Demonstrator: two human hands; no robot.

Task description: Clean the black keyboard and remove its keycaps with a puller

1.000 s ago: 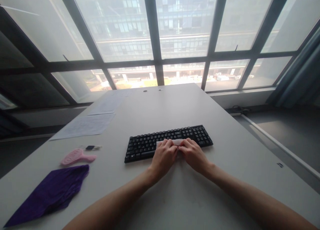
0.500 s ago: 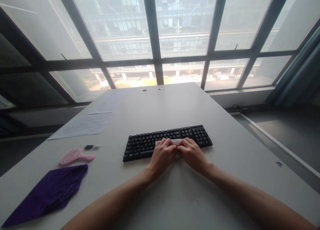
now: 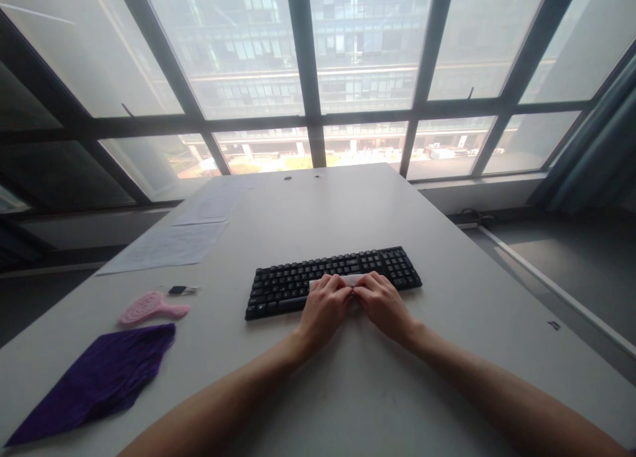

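White strip (image 3: 348, 280), small: pinched at both ends, left hand (image 3: 324, 309) and right hand (image 3: 383, 304), each grip closed on it, at near edge of black keyboard (image 3: 332, 281) on counter (image 3: 348, 391). Risk, judged: uneven pressing could slide keyboard or skew strip. Left: purple cloth (image 3: 99, 381), pink brush (image 3: 149, 307). Farther: papers (image 3: 169, 245).

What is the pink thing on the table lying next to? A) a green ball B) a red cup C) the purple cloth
C: the pink brush lies on the table just beyond the purple cloth, left of the black keyboard.
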